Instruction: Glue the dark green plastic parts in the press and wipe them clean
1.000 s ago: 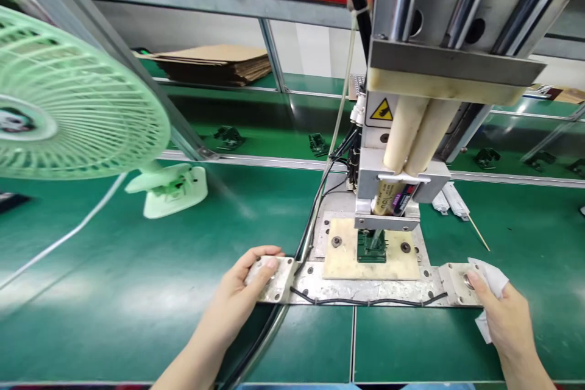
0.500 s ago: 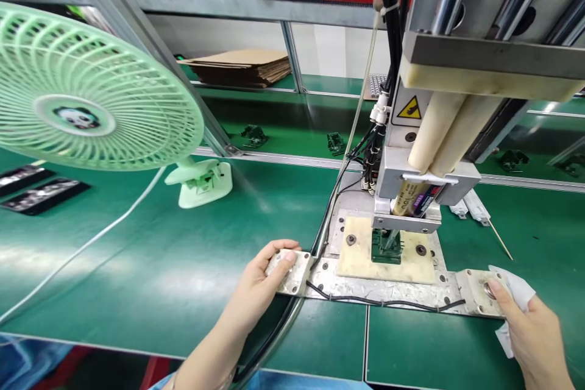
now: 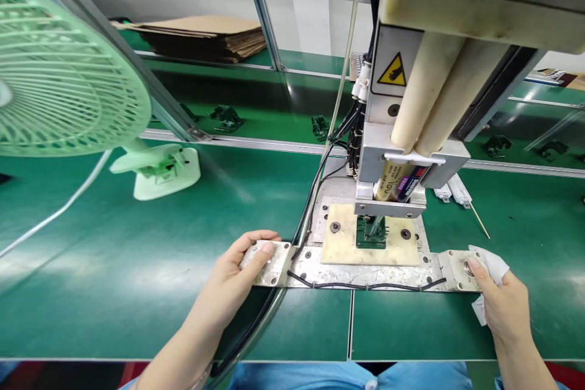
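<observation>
Silver block [image 3: 282,263] clamped in left fingers [image 3: 256,236], right fingers [image 3: 483,277] clamping second block [image 3: 453,269], white cloth [image 3: 492,263] apparently between

A yellow warning triangle [image 3: 393,70] (black hand inside) stands on the machine [image 3: 379,106].

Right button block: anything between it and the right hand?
Partly: a white wipe lies between the right hand and the button block, on the outer side. Nothing visible separates the thumb from the metal button.
</observation>
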Available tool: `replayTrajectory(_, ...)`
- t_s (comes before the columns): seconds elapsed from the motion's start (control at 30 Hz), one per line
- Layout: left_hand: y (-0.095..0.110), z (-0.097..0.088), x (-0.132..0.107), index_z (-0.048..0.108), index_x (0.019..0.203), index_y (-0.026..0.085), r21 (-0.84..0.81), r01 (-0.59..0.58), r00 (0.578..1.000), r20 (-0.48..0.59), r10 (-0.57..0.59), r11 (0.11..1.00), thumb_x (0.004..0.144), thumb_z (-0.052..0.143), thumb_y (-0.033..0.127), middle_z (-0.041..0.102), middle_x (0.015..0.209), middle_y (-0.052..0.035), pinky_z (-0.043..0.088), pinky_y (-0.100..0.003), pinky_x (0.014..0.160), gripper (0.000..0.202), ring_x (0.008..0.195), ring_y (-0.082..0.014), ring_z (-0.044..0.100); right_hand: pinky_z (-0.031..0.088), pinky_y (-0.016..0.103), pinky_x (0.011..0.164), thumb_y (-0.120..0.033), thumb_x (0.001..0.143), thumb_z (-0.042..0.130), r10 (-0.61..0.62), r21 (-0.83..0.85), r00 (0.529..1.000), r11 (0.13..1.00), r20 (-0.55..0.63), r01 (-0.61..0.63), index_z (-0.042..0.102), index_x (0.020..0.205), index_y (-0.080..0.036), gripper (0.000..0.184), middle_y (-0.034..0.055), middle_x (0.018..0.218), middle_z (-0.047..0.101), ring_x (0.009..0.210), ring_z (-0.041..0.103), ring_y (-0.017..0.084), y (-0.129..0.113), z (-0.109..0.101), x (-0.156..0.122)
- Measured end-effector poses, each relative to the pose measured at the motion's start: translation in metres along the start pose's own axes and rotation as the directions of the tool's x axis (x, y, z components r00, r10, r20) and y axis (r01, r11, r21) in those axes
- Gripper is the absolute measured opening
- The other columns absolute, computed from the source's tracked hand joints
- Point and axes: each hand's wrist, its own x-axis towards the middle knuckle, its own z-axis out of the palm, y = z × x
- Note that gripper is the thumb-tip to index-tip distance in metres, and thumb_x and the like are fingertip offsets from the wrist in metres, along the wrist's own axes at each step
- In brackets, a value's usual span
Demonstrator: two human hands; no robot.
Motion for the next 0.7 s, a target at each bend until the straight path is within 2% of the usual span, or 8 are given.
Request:
replayTrajectory(0.27, -0.0019, -0.0019, 0.0009, 0.062, 0.106, 0.021, 0.004, -0.018, 1.000, -0.006, 0.018, 1.000, 0.071, 0.073, 0.066, 0.068, 0.085, -0.0030, 0.045, -0.019, 0.056, 0.057, 0.065, -0.0148, 0.056, 0.052, 0.040, 0.082, -0.064, 0.062, 0.080, -0.043, -0.003, 0.999, 0.999, 0.008, 0.043, 0.075, 0.104, -0.017, 0.064, 0.0100, 0.104, 0.075, 0.099, 0.068, 0.035, 0.0026, -0.0008, -0.0007)
replayTrajectory(0.7, -0.0083, -0.0045, 0.0017, 0.061, 0.110, 0.021, 0.004, -0.016, 1.000, 0.003, 0.016, 1.000, 0.075, 0.071, 0.063, 0.069, 0.090, -0.0044, 0.046, -0.019, 0.057, 0.056, 0.068, -0.0151, 0.057, 0.049, 0.038, 0.082, -0.064, 0.057, 0.084, 0.024, 0.028, 1.000, 0.999, -0.017, -0.024, 0.076, 0.100, -0.019, 0.063, 0.0075, 0.101, 0.075, 0.098, 0.067, 0.033, 0.0007, 0.0006, -0.0009)
